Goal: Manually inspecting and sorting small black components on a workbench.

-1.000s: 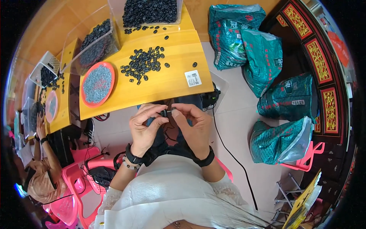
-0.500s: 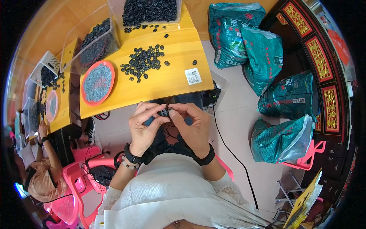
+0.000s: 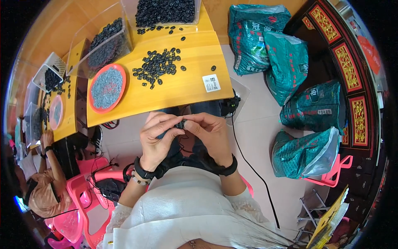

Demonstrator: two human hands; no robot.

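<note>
A small black part [image 3: 180,124], partly hidden, is pinched by left hand [image 3: 157,136] and right hand [image 3: 212,135], seemingly for steadiness.

Left hand [image 3: 155,141], right hand [image 3: 214,139], black piece [image 3: 180,124] between

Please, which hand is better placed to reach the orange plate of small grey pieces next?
Probably the left hand: the orange plate is off to the left, nearer to it than to the right hand. Both hands hold a small black part, though.
</note>
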